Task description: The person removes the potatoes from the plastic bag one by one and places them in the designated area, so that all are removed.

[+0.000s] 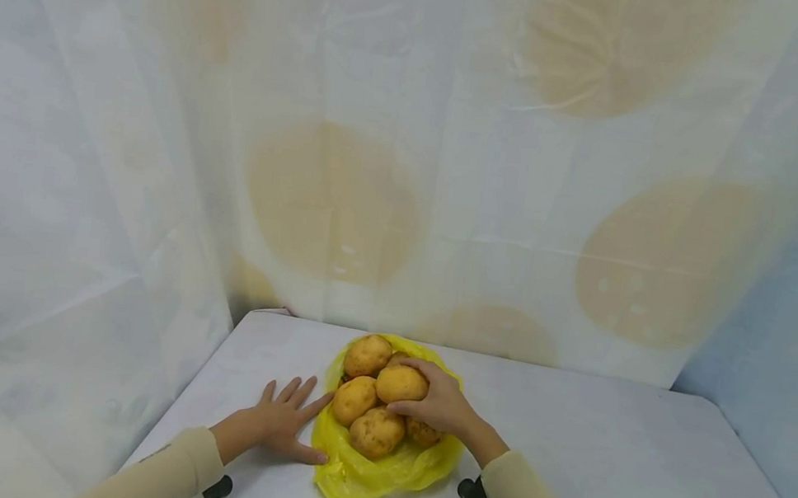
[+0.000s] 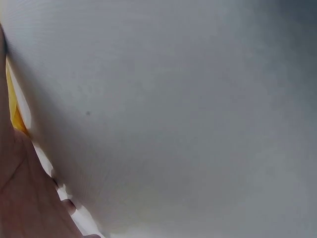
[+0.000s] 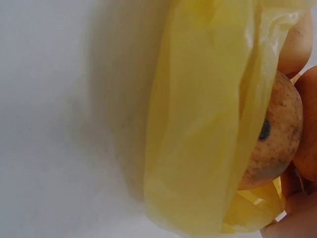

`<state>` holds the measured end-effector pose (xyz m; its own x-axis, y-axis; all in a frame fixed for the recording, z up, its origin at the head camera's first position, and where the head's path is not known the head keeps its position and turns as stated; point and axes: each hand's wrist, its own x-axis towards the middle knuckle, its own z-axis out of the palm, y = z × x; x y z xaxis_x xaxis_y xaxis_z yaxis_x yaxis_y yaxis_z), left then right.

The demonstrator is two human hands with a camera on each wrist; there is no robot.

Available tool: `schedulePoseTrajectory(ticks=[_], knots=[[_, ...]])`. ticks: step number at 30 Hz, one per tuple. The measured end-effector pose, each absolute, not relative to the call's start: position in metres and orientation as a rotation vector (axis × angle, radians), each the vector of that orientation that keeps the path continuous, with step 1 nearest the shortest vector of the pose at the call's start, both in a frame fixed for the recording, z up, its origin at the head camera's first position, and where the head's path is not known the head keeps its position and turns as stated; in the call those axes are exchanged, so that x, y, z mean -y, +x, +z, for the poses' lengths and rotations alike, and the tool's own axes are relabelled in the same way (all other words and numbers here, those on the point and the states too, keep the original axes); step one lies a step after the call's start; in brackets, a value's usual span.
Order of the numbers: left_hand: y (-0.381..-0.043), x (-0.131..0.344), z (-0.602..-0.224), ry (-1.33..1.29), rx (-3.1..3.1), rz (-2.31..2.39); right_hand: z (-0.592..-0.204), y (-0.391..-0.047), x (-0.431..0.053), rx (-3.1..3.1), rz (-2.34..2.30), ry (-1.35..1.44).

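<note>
Several potatoes [image 1: 377, 432] lie piled in an open yellow plastic bag [image 1: 347, 488] on the white table. My right hand [image 1: 445, 404] grips one potato [image 1: 401, 384] at the top of the pile, thumb on the near side and fingers over the far side. Spread flat on the table at the bag's left edge is my left hand [image 1: 282, 424], its thumb and forefinger reaching the plastic. In the right wrist view, a potato with a dark spot [image 3: 280, 129] shows behind the yellow bag [image 3: 198, 124]. The left wrist view shows mostly table beside the left palm [image 2: 29, 198].
The white table [image 1: 611, 466] extends to both sides of the bag. A pale curtain with tan circles [image 1: 333, 203] hangs along the table's back edge, with more sheeting at left and a bluish sheet [image 1: 789, 355] at right.
</note>
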<state>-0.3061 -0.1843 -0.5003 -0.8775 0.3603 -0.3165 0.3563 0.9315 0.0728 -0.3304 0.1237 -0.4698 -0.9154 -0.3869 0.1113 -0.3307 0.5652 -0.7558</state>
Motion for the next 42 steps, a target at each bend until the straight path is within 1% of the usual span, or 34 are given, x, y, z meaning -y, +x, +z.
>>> schedulePoseTrajectory(ticks=[14,20,30,36,42], knots=[[-0.307,0.186,-0.502,0.526,-2.759,0.032,-0.452,-0.331,-0.135,-2.714,-1.284,-0.634],[-0.308,0.186,-0.504,0.522,-2.766,0.020,-0.443,-0.333,-0.141,-2.637,-1.392,-0.671],[-0.307,0.183,-0.503,0.521,-2.760,0.012,-0.429,-0.336,-0.157,-2.634,-1.395,-0.621],[-0.306,0.182,-0.501,0.504,-2.758,0.017,-0.419,-0.337,-0.168,-2.587,-1.420,-0.668],[-0.307,0.180,-0.501,0.515,-2.755,0.032,-0.409,-0.339,-0.184,-2.571,-1.419,-0.609]])
